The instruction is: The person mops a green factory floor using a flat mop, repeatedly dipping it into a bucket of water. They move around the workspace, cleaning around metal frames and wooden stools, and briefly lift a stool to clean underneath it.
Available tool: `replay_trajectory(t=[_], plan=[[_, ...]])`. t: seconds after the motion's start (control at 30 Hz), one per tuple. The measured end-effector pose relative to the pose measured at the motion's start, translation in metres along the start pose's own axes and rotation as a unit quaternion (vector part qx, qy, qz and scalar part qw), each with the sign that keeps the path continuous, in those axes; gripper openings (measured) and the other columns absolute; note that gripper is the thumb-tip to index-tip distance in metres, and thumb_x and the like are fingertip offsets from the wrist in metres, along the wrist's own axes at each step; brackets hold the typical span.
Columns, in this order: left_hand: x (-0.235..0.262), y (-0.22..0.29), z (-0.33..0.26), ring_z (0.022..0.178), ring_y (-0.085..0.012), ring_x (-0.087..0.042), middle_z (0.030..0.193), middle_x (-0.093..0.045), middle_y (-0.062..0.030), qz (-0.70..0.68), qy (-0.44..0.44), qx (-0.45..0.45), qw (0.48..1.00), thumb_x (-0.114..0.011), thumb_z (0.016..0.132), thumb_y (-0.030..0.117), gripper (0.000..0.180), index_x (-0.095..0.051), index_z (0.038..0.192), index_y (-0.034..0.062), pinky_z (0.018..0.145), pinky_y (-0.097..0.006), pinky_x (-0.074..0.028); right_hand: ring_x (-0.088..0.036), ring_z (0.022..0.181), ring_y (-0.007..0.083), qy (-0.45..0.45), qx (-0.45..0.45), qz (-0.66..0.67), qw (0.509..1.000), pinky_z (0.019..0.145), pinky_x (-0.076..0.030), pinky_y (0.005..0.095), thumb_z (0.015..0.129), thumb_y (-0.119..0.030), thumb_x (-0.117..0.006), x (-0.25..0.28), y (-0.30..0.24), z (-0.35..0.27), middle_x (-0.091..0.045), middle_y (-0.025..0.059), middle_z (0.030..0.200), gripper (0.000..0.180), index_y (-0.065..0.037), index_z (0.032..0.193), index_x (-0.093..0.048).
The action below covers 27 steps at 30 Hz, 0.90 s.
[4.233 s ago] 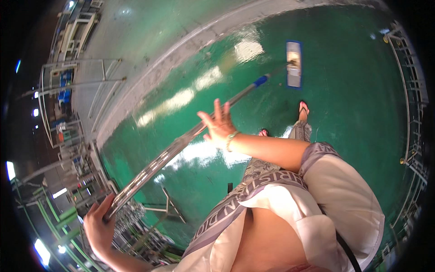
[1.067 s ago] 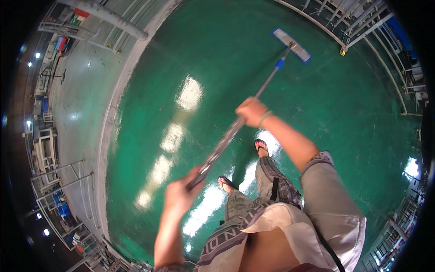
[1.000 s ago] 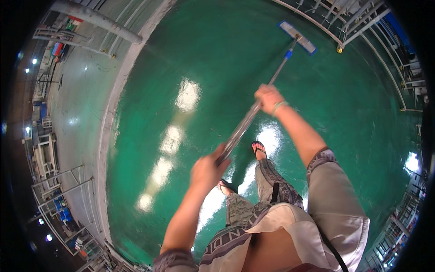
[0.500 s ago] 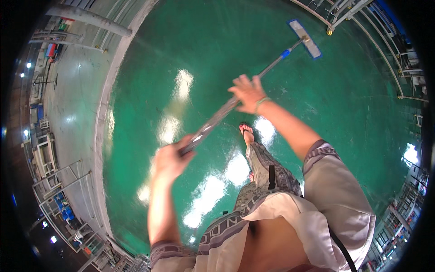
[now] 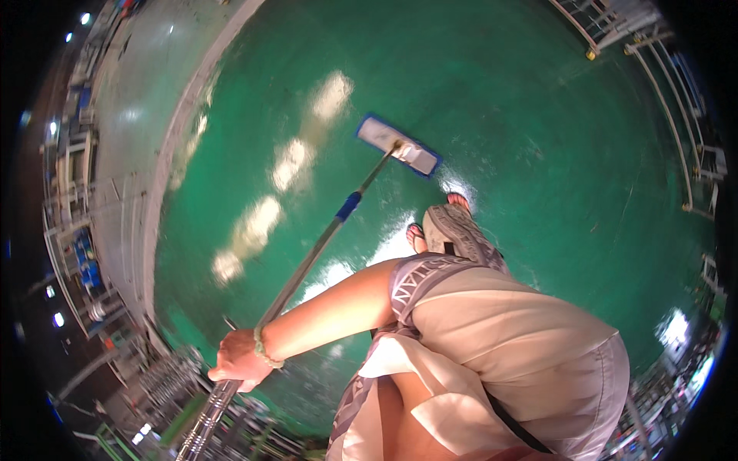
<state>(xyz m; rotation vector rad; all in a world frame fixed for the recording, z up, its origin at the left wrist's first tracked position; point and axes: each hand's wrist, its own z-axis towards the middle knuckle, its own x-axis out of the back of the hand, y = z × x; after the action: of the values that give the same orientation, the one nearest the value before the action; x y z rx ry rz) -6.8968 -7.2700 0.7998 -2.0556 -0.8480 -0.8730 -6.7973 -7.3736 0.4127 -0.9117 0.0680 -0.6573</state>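
Observation:
A flat mop (image 5: 374, 133) with a pale, blue-edged head lies on the glossy green floor ahead of my feet. Its long handle (image 5: 311, 260) carries a blue collar (image 5: 348, 207) and slants down toward the lower left. Reaching across my body, my right hand (image 5: 242, 361) has its fingers wrapped round the handle near the upper end. A bracelet (image 5: 266, 349) circles that wrist. Beyond the hand the handle's silvery grip (image 5: 206, 421) runs out of the picture at the bottom. My left hand is out of the picture.
A pale kerb-like strip (image 5: 178, 138) borders the green floor on the left, with metal frames (image 5: 69, 269) past it. Wheeled metal racks (image 5: 669, 100) stand at the right. My sandalled feet (image 5: 417, 237) are just behind the mop head.
The mop head has swept left and nearer to me. My right hand has swung down to the lower left with the handle. My left hand, earlier on the handle's end, has gone out of view.

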Motion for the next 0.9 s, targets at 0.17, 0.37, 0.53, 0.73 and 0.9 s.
replay_trajectory(t=[0.17,0.37,0.53,0.73,0.9], plan=[[-0.045,-0.032,-0.055,0.061,-0.009,-0.051,0.082,-0.061,-0.0044,0.086,-0.005,-0.323,0.942,-0.067,0.077,0.007,0.043,-0.057,0.117,-0.0003,0.048,-0.024,-0.039,-0.063,0.068,0.0318,-0.102,-0.015,0.035,0.994,0.062,-0.05,0.0436,0.067,-0.023,-0.073,-0.019,-0.052,-0.032,-0.061,0.0097,0.064,0.032,-0.006,0.085,-0.052],[-0.08,-0.036,-0.098,0.057,-0.0076,-0.049,0.077,-0.059,-0.0023,0.05,0.016,-0.27,0.961,-0.066,0.076,0.004,0.045,-0.055,0.119,-0.0001,0.045,-0.022,-0.036,-0.063,0.06,0.0289,-0.035,-0.016,-0.049,0.998,0.05,-0.05,0.039,0.069,-0.027,-0.073,-0.018,-0.077,-0.079,-0.058,0.0105,0.06,0.039,-0.003,0.086,-0.048],[-0.13,-0.001,-0.093,0.057,-0.008,-0.047,0.073,-0.056,-0.0015,-0.091,0.078,-0.371,0.921,-0.073,0.067,0.017,0.049,-0.058,0.109,-0.0043,0.049,-0.023,-0.035,-0.061,0.056,0.0239,-0.009,-0.08,-0.12,0.99,0.047,-0.048,0.0358,0.07,-0.025,-0.072,0.056,-0.082,-0.148,-0.055,0.0098,0.057,0.035,-0.005,0.082,-0.047],[-0.174,0.154,-0.057,0.056,-0.0134,-0.054,0.068,-0.062,-0.0057,-0.023,0.011,-0.504,0.863,-0.078,0.051,0.008,0.047,-0.065,0.095,-0.0022,0.057,-0.023,-0.042,-0.06,0.059,0.0247,0.118,-0.18,-0.229,0.949,0.053,-0.048,0.0381,0.066,-0.016,-0.069,0.139,-0.058,-0.276,-0.057,0.0056,0.063,0.023,-0.011,0.081,-0.053],[-0.327,0.269,-0.004,0.078,-0.01,-0.056,0.098,-0.065,-0.0079,-0.097,-0.203,-0.497,0.838,-0.069,0.069,0.004,0.063,-0.048,0.129,0.0067,0.075,-0.027,-0.048,-0.058,0.068,0.0278,0.187,-0.316,-0.294,0.883,0.07,-0.043,0.0391,0.063,-0.011,-0.068,0.163,-0.007,-0.422,-0.057,0.0043,0.066,0.02,-0.012,0.079,-0.056]])
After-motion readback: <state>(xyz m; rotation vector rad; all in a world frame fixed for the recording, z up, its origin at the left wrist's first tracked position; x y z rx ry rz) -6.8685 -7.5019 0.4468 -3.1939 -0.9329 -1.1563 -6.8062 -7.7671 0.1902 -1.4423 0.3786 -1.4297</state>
